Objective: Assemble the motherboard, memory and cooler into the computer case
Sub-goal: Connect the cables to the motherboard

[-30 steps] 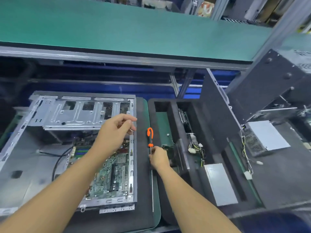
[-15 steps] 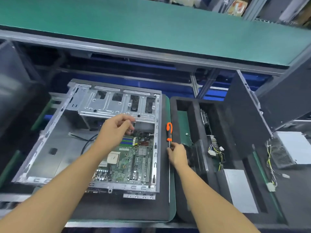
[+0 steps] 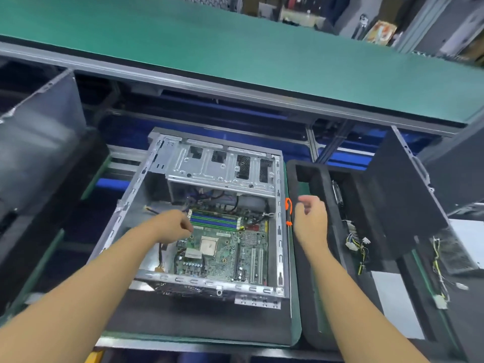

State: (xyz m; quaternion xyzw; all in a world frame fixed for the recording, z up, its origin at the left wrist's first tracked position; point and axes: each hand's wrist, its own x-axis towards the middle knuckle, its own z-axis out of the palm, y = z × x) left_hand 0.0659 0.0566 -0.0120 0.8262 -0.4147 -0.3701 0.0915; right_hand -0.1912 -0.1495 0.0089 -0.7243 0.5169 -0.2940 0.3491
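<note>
The motherboard (image 3: 225, 258) lies flat on the floor of the computer case (image 3: 209, 170), which rests open side up on the tabletop. The left hand (image 3: 171, 227) reaches inside. Its fingers (image 3: 189, 226) curl down at the board's far-left corner beside the memory slots (image 3: 214, 221), and it cannot be told whether they pinch a screw. The right hand (image 3: 311, 221) hovers outside the case's right wall with its fingers loosely apart and holding nothing, just beside the orange screwdriver (image 3: 288, 210).

The step in hand looks like fastening the board. To do it well, the left hand should seat the screw upright in its hole and steady it. The right hand should take the driver by its handle and bring it down vertically, clear of the bare CPU socket (image 3: 208, 244) and the loose cables.
</note>
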